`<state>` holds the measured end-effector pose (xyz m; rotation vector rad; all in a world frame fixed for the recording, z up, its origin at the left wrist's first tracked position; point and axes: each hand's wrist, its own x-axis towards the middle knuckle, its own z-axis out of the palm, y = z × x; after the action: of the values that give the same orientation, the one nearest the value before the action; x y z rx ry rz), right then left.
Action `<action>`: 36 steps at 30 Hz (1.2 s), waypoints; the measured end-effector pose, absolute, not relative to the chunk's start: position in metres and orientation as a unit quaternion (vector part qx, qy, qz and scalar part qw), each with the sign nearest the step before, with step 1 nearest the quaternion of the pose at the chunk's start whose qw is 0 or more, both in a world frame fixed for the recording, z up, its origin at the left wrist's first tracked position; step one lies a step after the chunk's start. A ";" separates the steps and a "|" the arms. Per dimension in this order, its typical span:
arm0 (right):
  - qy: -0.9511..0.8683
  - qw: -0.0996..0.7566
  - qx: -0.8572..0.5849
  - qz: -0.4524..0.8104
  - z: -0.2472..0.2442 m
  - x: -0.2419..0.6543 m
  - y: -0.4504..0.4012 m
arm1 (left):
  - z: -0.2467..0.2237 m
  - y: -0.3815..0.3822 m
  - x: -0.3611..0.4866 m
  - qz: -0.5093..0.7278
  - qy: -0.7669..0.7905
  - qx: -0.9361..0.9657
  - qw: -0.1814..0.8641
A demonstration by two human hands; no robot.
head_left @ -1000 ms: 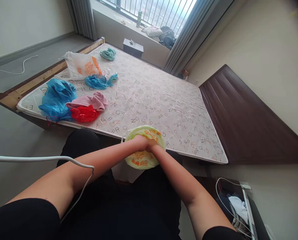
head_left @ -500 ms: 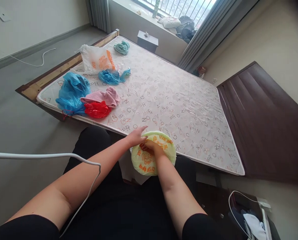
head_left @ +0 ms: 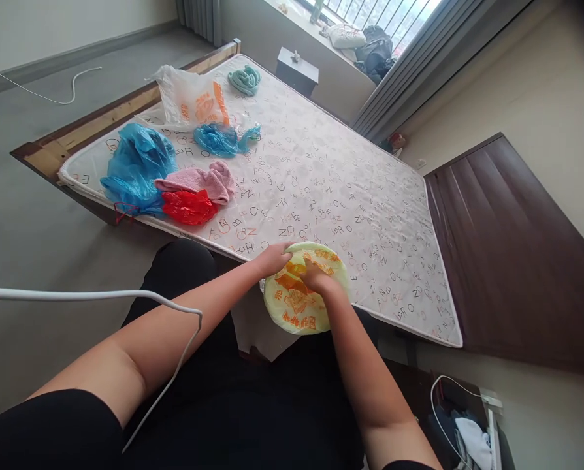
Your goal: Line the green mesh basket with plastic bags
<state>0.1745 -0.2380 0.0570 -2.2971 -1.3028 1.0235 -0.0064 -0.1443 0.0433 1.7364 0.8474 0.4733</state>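
Observation:
A round bin (head_left: 267, 287), lined with a pale yellow-green plastic bag (head_left: 299, 313) printed in orange, is between my knees at the mattress edge. My left hand (head_left: 275, 259) grips the lined rim on its far left side, thumb on the inner face. Inside the opening, my right hand (head_left: 316, 277) is closed at the bag, with one digit showing upward; its other fingers are mostly hidden. The bag covers the rim and the inside, with creased orange print beside my right hand.
On the mattress (head_left: 321, 196) lie a blue plastic bag (head_left: 142, 163), a smaller blue bag (head_left: 218, 139), a red bag (head_left: 190, 207), a pink cloth (head_left: 201, 181), a green cloth (head_left: 244, 80) and a white printed bag (head_left: 189, 101). A white cable (head_left: 100, 295) crosses at left.
My right hand has moved right and slightly up inside the bin, away from my left hand. The bin sits slightly right and higher in view. The left hand stays at its rim.

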 end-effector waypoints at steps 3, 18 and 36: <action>-0.543 0.218 -0.701 0.408 0.112 0.177 -0.260 | 0.042 -0.138 -0.006 0.218 0.377 0.692 0.575; -0.234 0.530 -0.746 0.327 0.034 0.202 -0.349 | 0.026 -0.121 -0.015 0.257 0.368 0.620 0.643; -0.133 0.553 -0.714 0.408 0.034 0.216 -0.333 | 0.089 -0.234 0.062 0.114 0.252 0.906 0.322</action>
<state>0.2155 -0.3330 0.0339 -1.6881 -0.3136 0.9649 0.0621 -0.2337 0.0892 2.3785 0.6624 0.2984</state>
